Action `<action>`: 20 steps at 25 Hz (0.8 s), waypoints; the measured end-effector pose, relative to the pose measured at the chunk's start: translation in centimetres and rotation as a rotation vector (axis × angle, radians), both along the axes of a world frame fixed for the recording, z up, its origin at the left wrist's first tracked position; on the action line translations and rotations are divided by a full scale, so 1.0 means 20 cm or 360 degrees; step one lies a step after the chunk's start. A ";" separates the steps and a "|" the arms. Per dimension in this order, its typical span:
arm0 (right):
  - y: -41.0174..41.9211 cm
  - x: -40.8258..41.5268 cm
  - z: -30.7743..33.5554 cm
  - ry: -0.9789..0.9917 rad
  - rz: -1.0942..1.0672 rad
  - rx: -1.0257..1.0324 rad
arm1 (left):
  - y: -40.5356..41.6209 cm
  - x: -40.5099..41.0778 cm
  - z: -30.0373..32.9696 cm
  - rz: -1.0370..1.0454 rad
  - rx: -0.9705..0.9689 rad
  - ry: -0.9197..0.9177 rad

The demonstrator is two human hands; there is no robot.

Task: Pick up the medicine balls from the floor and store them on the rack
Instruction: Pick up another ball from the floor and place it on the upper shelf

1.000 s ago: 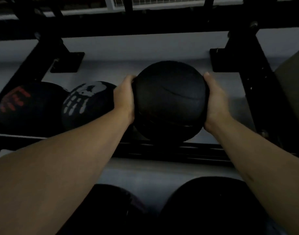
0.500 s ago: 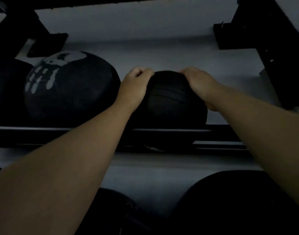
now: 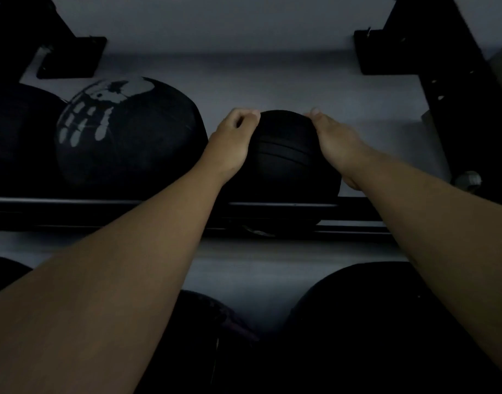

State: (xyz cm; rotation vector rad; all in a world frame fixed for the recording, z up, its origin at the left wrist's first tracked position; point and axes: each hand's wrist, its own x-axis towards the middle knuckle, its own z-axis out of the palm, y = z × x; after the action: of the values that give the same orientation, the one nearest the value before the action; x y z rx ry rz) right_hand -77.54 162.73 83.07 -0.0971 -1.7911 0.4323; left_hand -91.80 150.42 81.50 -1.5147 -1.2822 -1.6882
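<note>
Closest to you, at the bottom of the view, two large dark rounded shapes [image 3: 386, 331] sit on a lower level; the light is too poor to say more than that they look like other balls. Your bare forearms reach up and over them toward the black metal rail [image 3: 73, 204] that forms the front edge of the rack shelf.

Just beyond that rail sits the ball you are storing, a black rubber medicine ball with grooved bands across its face [image 3: 283, 157]. Its underside drops between the front rails, so it appears to be seated on the shelf already. Your left hand [image 3: 232, 140] rests on its upper left flank with the fingers curled loosely inward, and your right hand [image 3: 335, 140] lies flat over its upper right shoulder, fingers spread along the curve. Both hands touch the ball, pressing on it from either side rather than clamping it.

To its left, close beside your left wrist, is a larger black ball printed with a pale handprint [image 3: 124, 132], and past that another dark ball [image 3: 16, 132] at the edge of view. Behind everything is the light grey wall [image 3: 244, 38] and the black upright of the rack frame [image 3: 448, 81].

To finish this step well, I'd suggest you keep light pressure until you feel the ball settle, then ease both hands off together. Lift your left hand straight up so your wrist does not nudge the handprint ball.
</note>
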 end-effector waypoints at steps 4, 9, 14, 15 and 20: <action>-0.08 0.01 -0.06 -0.0046 -0.0166 -0.0055 | -0.07 0.05 -0.03 0.0184 -0.0253 0.0060; -0.20 0.08 -0.12 -0.0124 -0.0490 0.0090 | -0.26 0.08 -0.12 0.0315 -0.0510 0.0151; -0.36 0.19 -0.16 -0.0348 -0.0720 0.0243 | -0.44 0.11 -0.19 0.0309 -0.0558 0.0173; -0.40 0.20 -0.18 -0.0383 -0.0744 0.0263 | -0.46 0.13 -0.21 0.0330 -0.0566 0.0188; -0.56 0.29 -0.26 -0.0479 -0.0807 0.0279 | -0.55 0.25 -0.30 0.0386 -0.0662 0.0185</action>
State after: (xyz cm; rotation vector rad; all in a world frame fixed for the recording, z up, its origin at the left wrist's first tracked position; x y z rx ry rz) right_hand -71.79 151.58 77.79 -0.5021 -2.0037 -0.1102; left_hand -86.89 139.49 75.59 -1.5757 -1.7506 -1.2128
